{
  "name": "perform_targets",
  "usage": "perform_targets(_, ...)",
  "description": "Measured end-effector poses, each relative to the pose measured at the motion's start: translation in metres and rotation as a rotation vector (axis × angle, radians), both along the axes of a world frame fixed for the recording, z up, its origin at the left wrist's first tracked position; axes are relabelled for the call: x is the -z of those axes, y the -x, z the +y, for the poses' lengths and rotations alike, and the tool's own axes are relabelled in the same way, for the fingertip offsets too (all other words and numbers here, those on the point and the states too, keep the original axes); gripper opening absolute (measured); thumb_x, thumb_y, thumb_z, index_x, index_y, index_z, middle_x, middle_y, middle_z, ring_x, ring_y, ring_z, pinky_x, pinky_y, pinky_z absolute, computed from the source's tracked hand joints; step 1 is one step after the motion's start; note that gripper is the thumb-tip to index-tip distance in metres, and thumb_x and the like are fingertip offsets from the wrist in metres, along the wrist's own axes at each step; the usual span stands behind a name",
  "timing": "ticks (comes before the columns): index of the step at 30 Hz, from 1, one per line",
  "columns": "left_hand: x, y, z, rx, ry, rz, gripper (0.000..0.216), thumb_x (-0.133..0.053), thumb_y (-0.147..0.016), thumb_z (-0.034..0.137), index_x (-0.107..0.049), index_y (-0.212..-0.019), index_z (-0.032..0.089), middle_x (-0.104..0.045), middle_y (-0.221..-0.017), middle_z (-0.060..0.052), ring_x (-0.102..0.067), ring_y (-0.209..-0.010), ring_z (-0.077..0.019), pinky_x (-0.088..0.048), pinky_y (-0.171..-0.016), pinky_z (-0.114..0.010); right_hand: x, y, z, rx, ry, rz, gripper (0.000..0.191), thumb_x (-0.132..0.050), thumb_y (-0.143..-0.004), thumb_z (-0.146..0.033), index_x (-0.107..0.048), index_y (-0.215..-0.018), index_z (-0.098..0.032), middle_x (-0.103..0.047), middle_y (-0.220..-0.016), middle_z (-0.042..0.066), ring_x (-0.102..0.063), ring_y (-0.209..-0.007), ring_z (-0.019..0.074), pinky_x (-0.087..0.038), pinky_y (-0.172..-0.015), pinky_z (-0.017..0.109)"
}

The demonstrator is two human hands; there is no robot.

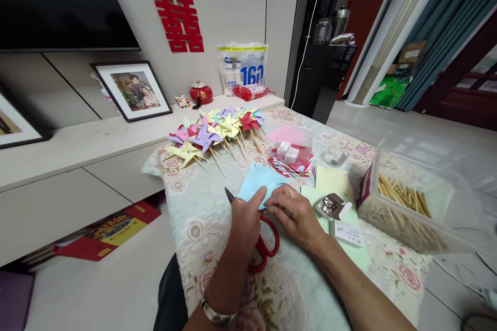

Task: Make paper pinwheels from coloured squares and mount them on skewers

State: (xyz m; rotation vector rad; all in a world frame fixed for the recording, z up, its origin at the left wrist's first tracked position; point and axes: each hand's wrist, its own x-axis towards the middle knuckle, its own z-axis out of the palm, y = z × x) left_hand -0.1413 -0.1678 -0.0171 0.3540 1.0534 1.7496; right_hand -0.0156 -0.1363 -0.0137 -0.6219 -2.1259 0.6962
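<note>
A light blue sheet of paper point(259, 178) is pinched between my two hands above the floral tablecloth. My left hand point(246, 212) grips its near left side with the thumb on top. My right hand point(293, 212) has its fingers closed at the paper's near right edge; whether they also hold something small is hidden. Under my left hand lies a pair of scissors point(275, 235) with red handles, its dark blade tip poking out at the left. Right of my hands, an opened small box of silver pushpins point(329, 206) sits on pale green paper.
Finished paper pinwheels point(212, 137) on sticks lie at the far left of the table point(182, 201). A clear tub point(298, 145) stands on coloured paper pieces. A plastic bin point(407, 217) holds wooden sticks. A white box point(347, 232) lies near the pins.
</note>
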Motion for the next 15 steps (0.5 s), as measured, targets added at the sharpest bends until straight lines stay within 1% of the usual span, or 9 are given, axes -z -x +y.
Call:
perform_targets(3, -0.0017, -0.0006, -0.0011, 0.017, -0.012, 0.002, 0.029, -0.084, -0.059, 0.026, -0.069, -0.081, 0.013, -0.069, -0.072, 0.0, -0.058, -0.062, -0.0141, -0.046, -0.058, -0.026, -0.001, 0.0002, 0.0001, 0.015, 0.059, 0.017, 0.014, -0.058, -0.093, -0.016, -0.069, -0.088, -0.021, -0.062, -0.082, 0.004, -0.058, -0.082, 0.0186, -0.046, -0.073, 0.03)
perform_targets(6, -0.0026, -0.0004, -0.0019, 0.045, 0.0, 0.042, 0.02, -0.079, -0.063, 0.027, -0.066, -0.073, 0.016, -0.062, -0.064, 0.003, -0.052, -0.056, -0.0124, -0.039, -0.05, -0.024, -0.0025, 0.0005, 0.0005, 0.07, 0.14, 0.01, 0.014, -0.059, -0.092, -0.019, -0.066, -0.08, -0.021, -0.062, -0.079, 0.003, -0.058, -0.077, 0.0184, -0.045, -0.072, 0.031)
perform_targets(8, -0.0023, -0.0005, -0.0019, 0.049, 0.012, 0.068, 0.018, -0.077, -0.064, 0.027, -0.063, -0.068, 0.017, -0.058, -0.06, 0.004, -0.048, -0.053, -0.012, -0.037, -0.048, -0.024, -0.0034, 0.0006, 0.001, 0.118, 0.181, 0.002, 0.016, -0.061, -0.09, -0.021, -0.063, -0.074, -0.021, -0.06, -0.074, 0.002, -0.056, -0.072, 0.0178, -0.043, -0.068, 0.03)
perform_targets(11, -0.0019, -0.0015, -0.0015, 0.051, 0.031, 0.098, 0.018, -0.077, -0.063, 0.028, -0.064, -0.068, 0.017, -0.059, -0.061, 0.003, -0.048, -0.054, -0.0128, -0.038, -0.048, -0.025, -0.004, 0.0005, 0.0013, 0.172, 0.224, 0.005, 0.019, -0.063, -0.088, -0.024, -0.059, -0.07, -0.021, -0.056, -0.068, -0.001, -0.052, -0.066, 0.0163, -0.04, -0.063, 0.028)
perform_targets(15, -0.0019, -0.0037, -0.0018, 0.07, 0.047, 0.116, 0.017, -0.077, -0.062, 0.028, -0.066, -0.07, 0.017, -0.061, -0.064, 0.002, -0.051, -0.056, -0.0143, -0.041, -0.048, -0.025, -0.003, -0.0001, 0.0012, 0.223, 0.275, 0.023, 0.019, -0.064, -0.086, -0.027, -0.059, -0.068, -0.021, -0.054, -0.064, -0.002, -0.05, -0.061, 0.0147, -0.037, -0.059, 0.027)
